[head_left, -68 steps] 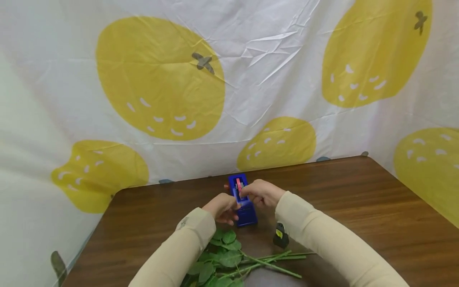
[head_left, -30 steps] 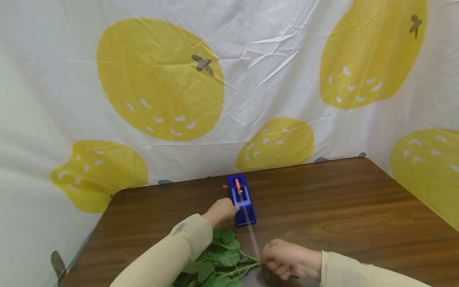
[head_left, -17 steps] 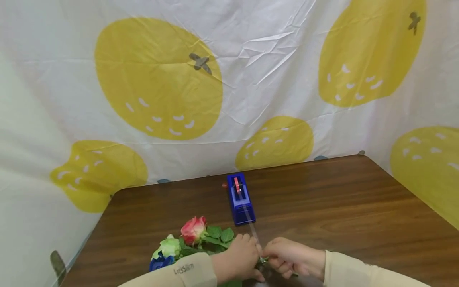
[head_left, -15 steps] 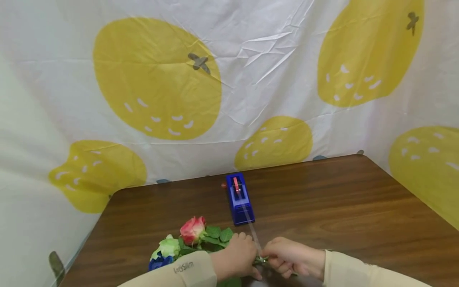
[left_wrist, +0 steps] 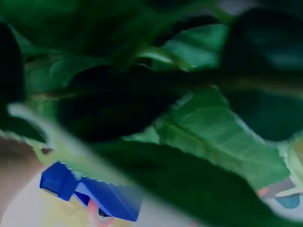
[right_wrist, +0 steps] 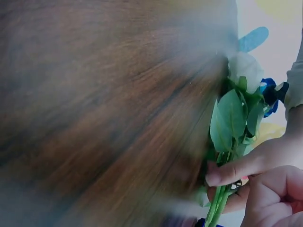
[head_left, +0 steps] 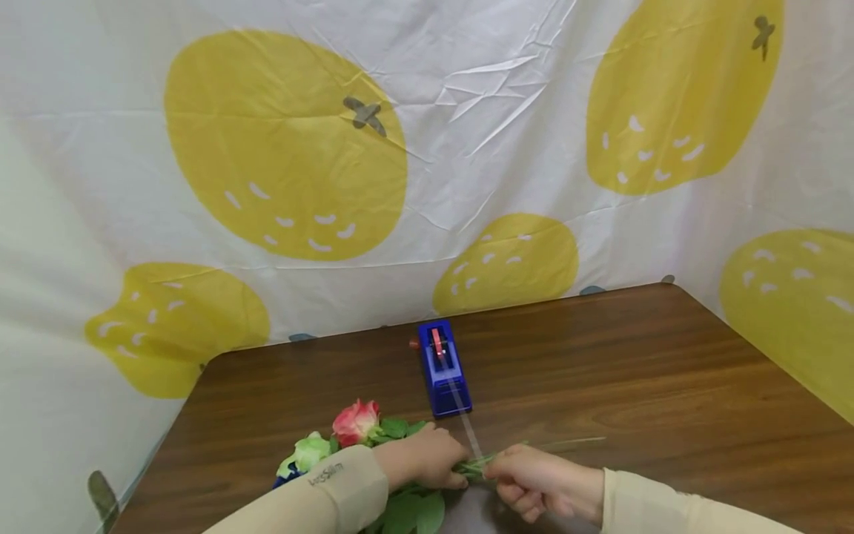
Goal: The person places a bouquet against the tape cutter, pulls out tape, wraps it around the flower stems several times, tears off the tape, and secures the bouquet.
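Observation:
My left hand (head_left: 430, 454) grips the green stems (head_left: 472, 466) of a bunch of roses; in the right wrist view its thumb crosses the stems. The blooms lean left: a pink-red rose (head_left: 356, 421), a pale green one (head_left: 312, 449) and a blue one (head_left: 287, 475) partly behind the sleeve. My right hand (head_left: 537, 478), fingers curled, pinches the end of a clear strip of tape (head_left: 470, 430). That strip runs taut from the blue tape dispenser (head_left: 448, 386) to beside the stems. Leaves (left_wrist: 203, 127) fill most of the left wrist view.
The dispenser, with its red roll core (head_left: 437, 343), stands on the brown wooden table (head_left: 600, 363) near the back edge. A white cloth (head_left: 507, 170) with yellow fruit prints hangs behind and at both sides.
My right hand has drawn tape from the dispenser toward the front right. My left hand has left the dispenser, taken hold of the rose stems and raised them to the tape.

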